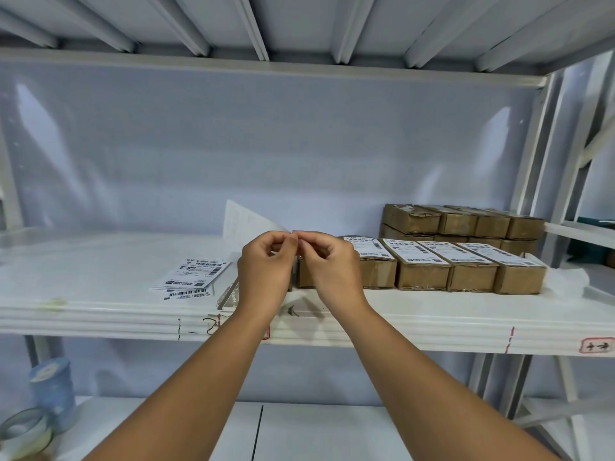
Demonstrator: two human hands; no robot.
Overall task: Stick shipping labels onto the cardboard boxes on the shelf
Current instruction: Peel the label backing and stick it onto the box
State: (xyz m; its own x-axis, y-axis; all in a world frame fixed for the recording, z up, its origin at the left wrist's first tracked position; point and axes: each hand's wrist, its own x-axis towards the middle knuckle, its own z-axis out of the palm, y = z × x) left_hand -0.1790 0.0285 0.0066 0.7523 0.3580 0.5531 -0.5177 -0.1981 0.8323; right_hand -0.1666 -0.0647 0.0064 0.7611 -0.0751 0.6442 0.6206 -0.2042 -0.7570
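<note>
- A person's left hand (266, 261) and right hand (329, 264) meet above the front of a white metal shelf (100, 314). The curled fingertips of both pinch one corner of a thin white label sheet (243, 224), which stands up and leans left behind the knuckles (whether its layers are parted cannot be told).
- A plain brown cardboard box (309, 276) sits just behind the hands, its top mostly hidden by them.
- To its right, four oblong brown cardboard boxes (422, 274) lie side by side and touching. They are rough-edged, and each is topped with a white barcoded label.
- Behind that row, bare brown cartons (462, 222) are stacked two high near the back.
- A small flat pile of printed barcode labels (194, 272) lies on the shelf left of the hands.
- Crumpled white paper (565, 279) rests at the row's right end.
- A pale, glossy back panel (233, 144) closes the bay. The shelf above shows a ribbed underside.
- On the lower shelf, at far left, stands a pale blue roll (53, 387).
</note>
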